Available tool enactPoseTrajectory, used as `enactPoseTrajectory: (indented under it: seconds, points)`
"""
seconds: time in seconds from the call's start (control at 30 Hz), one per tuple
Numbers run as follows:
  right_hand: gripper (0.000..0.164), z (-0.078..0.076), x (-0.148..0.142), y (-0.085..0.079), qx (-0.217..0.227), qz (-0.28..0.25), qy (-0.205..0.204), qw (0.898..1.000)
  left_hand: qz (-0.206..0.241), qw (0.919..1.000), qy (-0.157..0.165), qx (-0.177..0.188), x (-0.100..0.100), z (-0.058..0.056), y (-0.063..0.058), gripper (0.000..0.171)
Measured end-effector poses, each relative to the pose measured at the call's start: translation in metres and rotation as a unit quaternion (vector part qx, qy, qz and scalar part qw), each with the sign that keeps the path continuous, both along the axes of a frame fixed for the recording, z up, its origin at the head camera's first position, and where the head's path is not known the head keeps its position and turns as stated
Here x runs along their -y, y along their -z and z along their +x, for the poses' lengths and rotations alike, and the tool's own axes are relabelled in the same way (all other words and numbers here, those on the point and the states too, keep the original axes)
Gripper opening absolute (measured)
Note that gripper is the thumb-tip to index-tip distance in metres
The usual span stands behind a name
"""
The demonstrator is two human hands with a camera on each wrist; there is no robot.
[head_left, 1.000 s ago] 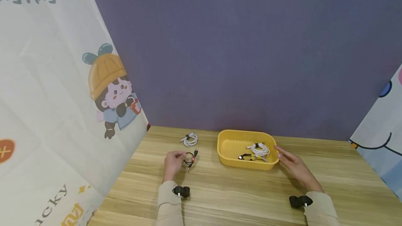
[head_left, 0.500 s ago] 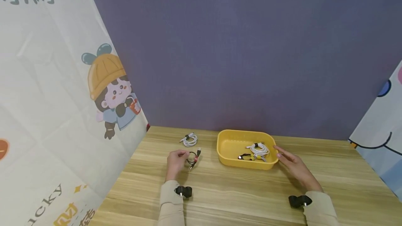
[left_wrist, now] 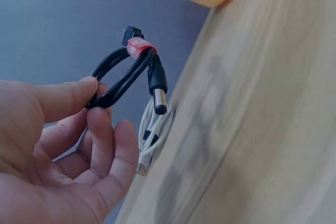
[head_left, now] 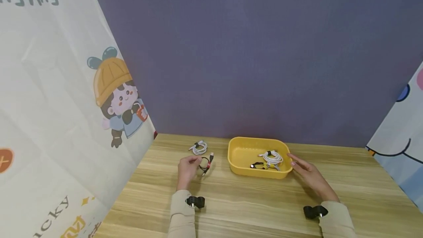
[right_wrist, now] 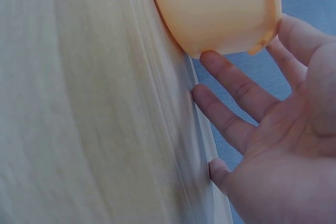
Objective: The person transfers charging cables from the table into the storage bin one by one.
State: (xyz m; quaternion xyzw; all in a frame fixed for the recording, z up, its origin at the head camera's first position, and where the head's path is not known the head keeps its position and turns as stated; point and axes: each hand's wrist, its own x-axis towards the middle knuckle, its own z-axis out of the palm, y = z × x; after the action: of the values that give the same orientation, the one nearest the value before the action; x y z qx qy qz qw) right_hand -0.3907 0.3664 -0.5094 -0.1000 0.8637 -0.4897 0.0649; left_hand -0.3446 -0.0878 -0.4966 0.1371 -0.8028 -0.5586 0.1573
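Note:
Between thumb and fingertips my left hand [head_left: 187, 172] pinches a coiled black cable [left_wrist: 123, 74], held up off the table. A red tie [left_wrist: 140, 47] wraps the coil; a USB plug and a round barrel plug stick out at its ends. My right hand [head_left: 310, 177], fingers extended and spread, touches the right end of a yellow plastic basket [head_left: 242, 170]. Inside the basket lie a coiled white cable [head_left: 273, 158] and, in front of it, a smaller bundle [head_left: 264, 165] with black and yellow parts, whose kind I cannot tell.
Another coiled white cable [head_left: 199, 148] with a black tie lies on the wooden table [head_left: 257, 208], behind my left hand. A purple-grey partition [head_left: 251, 58] stands along the table's back edge. Printed white sheets hang at left and right.
My left hand has moved slightly to the right and up with the black cable. My right hand stays at the basket's right end.

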Motion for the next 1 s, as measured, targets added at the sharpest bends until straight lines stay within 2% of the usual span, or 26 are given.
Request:
enactPoseTrajectory:
  seconds: [0.23,0.5,0.9,1.0]
  points:
    - [0.064,0.023,0.012,0.001,-0.002,-0.007,0.015,1.0,0.021,0.9995,0.023,0.001,0.009,0.01,-0.004,0.02]
    - [0.064,0.049,0.026,0.002,0.0,-0.01,0.031,0.999,0.052,0.998,0.035,-0.01,0.015,0.018,-0.009,0.019]
    - [0.063,0.051,0.027,-0.001,0.007,-0.011,0.033,0.999,0.074,0.9954,0.026,-0.055,-0.005,0.016,-0.015,0.015]
    - [0.063,0.052,0.028,-0.002,0.005,-0.013,0.033,0.999,0.072,0.9956,0.021,-0.056,-0.008,0.016,-0.017,0.014]
